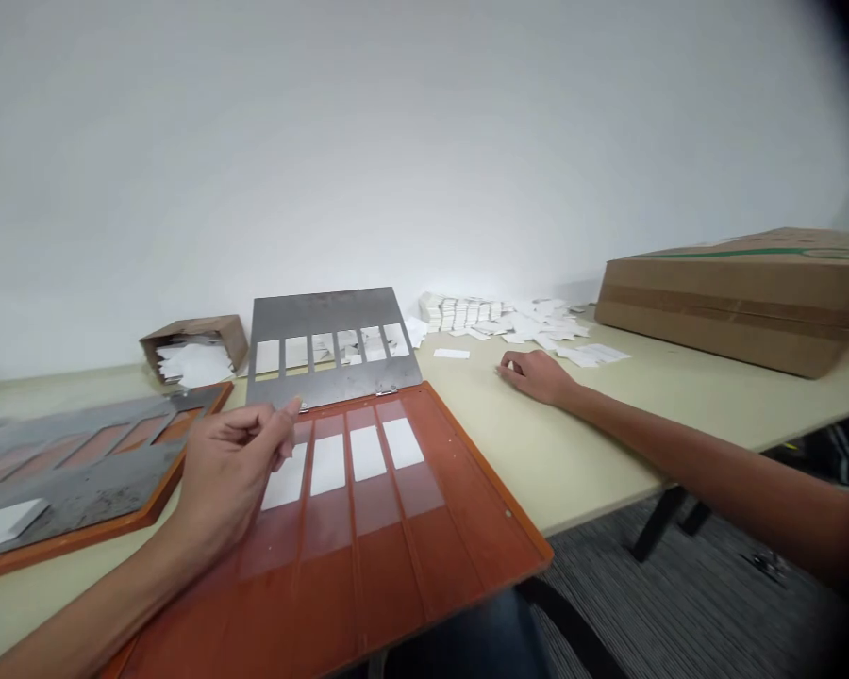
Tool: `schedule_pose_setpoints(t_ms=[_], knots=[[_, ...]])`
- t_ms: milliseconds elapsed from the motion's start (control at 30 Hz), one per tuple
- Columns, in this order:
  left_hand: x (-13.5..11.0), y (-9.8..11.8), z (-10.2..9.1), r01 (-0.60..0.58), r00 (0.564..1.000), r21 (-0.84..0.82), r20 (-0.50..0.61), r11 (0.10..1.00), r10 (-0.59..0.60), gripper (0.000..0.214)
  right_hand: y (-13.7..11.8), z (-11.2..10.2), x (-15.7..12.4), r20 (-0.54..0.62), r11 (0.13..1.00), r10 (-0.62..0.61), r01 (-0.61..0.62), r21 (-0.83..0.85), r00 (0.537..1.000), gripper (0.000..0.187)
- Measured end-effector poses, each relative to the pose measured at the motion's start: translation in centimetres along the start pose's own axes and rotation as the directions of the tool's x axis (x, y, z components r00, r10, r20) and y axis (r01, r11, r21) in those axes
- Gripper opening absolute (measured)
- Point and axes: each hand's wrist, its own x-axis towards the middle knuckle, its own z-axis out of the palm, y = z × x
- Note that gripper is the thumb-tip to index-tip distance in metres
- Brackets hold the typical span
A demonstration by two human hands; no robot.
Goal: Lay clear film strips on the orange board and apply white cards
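An orange grooved board (410, 538) lies in front of me with several white cards (365, 452) set in its channels. A grey metal template (329, 321) with rectangular slots stands hinged up at its far edge. My left hand (233, 467) hovers over the board's left side, fingers curled and thumb against forefinger; whether it pinches anything I cannot make out. My right hand (538, 374) rests on the table to the right, fingers curled down on a small white card (509, 365), short of a loose heap of white cards (538, 325).
A second orange board with a grey slotted plate (77, 462) lies at the left, a white card stack (4, 523) on it. A small open cardboard box of white cards (194, 349) sits behind. A large flat cardboard box (742, 288) fills the right. Table edge runs at right.
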Motion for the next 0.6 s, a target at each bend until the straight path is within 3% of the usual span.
schedule_pose_setpoints(t_ms=[233, 367, 433, 500, 600], knots=[[0.3, 0.4, -0.6, -0.064, 0.997, 0.018, -0.036, 0.998, 0.065, 0.046, 0.4, 0.4, -0.4, 0.004, 0.999, 0.003, -0.002, -0.035, 1.0, 0.022], [1.3, 1.5, -1.8, -0.063, 0.986, -0.069, -0.157, 0.996, 0.052, 0.041, 0.2, 0.2, -0.9, 0.035, 0.998, -0.005, 0.007, -0.067, 0.999, 0.021], [2.2, 1.1, -2.7, -0.098, 0.96, -0.07, -0.269, 0.993, 0.076, 0.04, 0.0, 0.0, -1.3, 0.065, 0.996, -0.032, 0.037, -0.076, 0.997, 0.024], [2.9, 0.4, -3.9, -0.171, 0.906, -0.04, -0.4, 0.984, 0.141, 0.041, -0.1, -0.1, -1.6, 0.086, 0.995, -0.062, 0.069, -0.077, 0.994, 0.031], [2.8, -0.5, -6.2, -0.187, 0.832, 0.175, -0.495, 0.967, 0.251, 0.044, 0.0, -0.1, -2.0, 0.101, 0.998, -0.064, 0.064, 0.003, 0.993, 0.039]])
